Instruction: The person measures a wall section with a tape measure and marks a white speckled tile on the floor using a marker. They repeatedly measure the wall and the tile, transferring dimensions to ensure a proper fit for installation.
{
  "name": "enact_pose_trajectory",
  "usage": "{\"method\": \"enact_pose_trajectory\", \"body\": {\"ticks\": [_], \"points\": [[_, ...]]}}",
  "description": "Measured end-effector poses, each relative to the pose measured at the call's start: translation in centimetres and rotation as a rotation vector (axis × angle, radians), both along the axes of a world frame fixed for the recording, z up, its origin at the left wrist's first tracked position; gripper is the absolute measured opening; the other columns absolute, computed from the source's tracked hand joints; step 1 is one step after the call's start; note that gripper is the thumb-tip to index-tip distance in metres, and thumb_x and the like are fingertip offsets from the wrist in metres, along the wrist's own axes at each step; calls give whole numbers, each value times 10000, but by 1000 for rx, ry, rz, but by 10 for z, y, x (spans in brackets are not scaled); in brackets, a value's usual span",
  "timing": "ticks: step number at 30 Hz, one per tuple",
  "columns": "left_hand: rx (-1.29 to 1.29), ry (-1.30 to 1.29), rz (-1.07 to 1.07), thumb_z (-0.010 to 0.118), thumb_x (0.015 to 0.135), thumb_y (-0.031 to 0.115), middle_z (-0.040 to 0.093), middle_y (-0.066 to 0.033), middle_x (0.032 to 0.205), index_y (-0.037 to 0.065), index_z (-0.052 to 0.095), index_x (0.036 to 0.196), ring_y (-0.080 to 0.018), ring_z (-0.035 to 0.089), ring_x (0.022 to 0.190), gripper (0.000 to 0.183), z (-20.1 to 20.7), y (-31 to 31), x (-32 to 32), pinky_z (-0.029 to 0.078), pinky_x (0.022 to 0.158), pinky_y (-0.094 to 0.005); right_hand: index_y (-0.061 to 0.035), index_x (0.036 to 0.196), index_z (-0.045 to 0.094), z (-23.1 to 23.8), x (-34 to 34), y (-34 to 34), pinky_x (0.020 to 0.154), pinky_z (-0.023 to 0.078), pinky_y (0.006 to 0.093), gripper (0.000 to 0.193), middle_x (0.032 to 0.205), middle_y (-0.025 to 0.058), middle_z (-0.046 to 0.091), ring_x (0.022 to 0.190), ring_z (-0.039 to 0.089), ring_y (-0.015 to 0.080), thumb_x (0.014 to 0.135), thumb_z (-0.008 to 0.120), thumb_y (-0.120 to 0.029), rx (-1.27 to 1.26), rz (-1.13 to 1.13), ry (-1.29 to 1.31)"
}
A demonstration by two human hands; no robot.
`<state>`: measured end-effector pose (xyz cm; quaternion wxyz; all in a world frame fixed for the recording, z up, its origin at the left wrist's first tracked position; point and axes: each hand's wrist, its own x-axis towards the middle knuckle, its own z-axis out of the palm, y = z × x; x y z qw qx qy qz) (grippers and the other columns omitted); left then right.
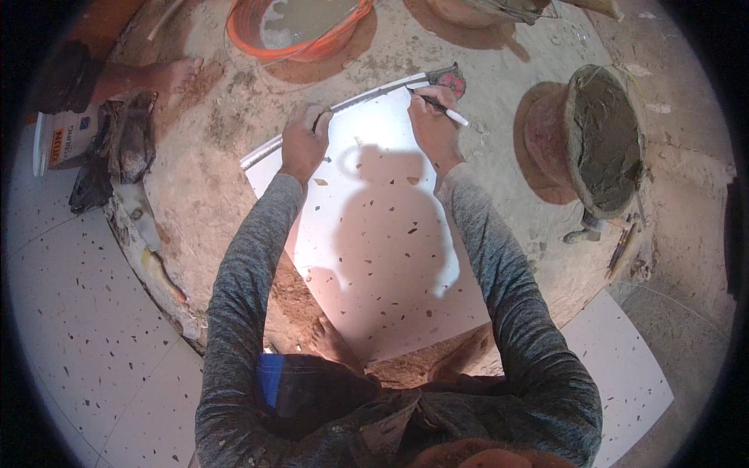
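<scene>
Tile (382, 257) lies on the ground, straightedge (335, 109) across its far edge, bucket (605, 140) apparently right

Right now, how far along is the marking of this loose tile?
Done: the speckled floor tiles at lower left are already laid, and the loose white tile lies flat on the sandy bed. In hand: the left hand presses a metal straightedge along the tile's far edge while the right hand holds a pen against it. Left: no cut shows on the tile, and it is not yet set.
</scene>
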<state>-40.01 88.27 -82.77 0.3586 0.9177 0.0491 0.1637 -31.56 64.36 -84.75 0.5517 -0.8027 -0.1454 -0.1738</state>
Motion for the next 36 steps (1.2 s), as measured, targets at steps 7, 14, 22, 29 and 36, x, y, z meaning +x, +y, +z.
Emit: {"method": "enact_pose_trajectory", "body": {"ticks": [7, 14, 22, 29, 36], "points": [[53, -61, 6, 647, 904, 123, 647, -152, 964, 17, 680, 968, -330, 644, 873, 128, -5, 1, 1, 513, 793, -397, -81, 877, 630, 6, -4, 4, 687, 514, 308, 123, 934, 62, 623, 847, 612, 173, 801, 652, 13, -5, -67, 80], [0, -23, -3, 650, 898, 142, 642, -142, 974, 24, 670, 948, -353, 598, 956, 129, -2, -1, 1, 483, 857, -433, -78, 883, 633, 3, -1, 2, 692, 517, 293, 120, 905, 54, 614, 862, 610, 160, 802, 651, 9, -66, -75, 17], [33, 19, 5, 626, 927, 167, 643, -151, 985, 35, 663, 992, -364, 595, 969, 151, -4, 1, 0, 479, 860, -445, -10, 940, 656, 6, 0, 10, 669, 497, 266, 99, 815, 51, 654, 719, 602, 112, 848, 664, -44, 198, -90, 360], [13, 17, 10, 632, 918, 163, 636, -151, 983, 32, 678, 977, -358, 596, 967, 151, -2, 1, 0, 482, 856, -435, -10, 926, 669, 8, 3, 12, 657, 516, 274, 111, 811, 61, 679, 708, 636, 126, 830, 700, -56, 69, -139, 261], [18, -2, 0, 630, 918, 156, 635, -151, 989, 28, 680, 979, -359, 601, 960, 151, -2, 0, 1, 489, 852, -427, -19, 912, 668, -15, 11, 13, 624, 510, 283, 93, 732, 60, 661, 667, 626, 132, 838, 700, -65, 269, -124, 311]]}}
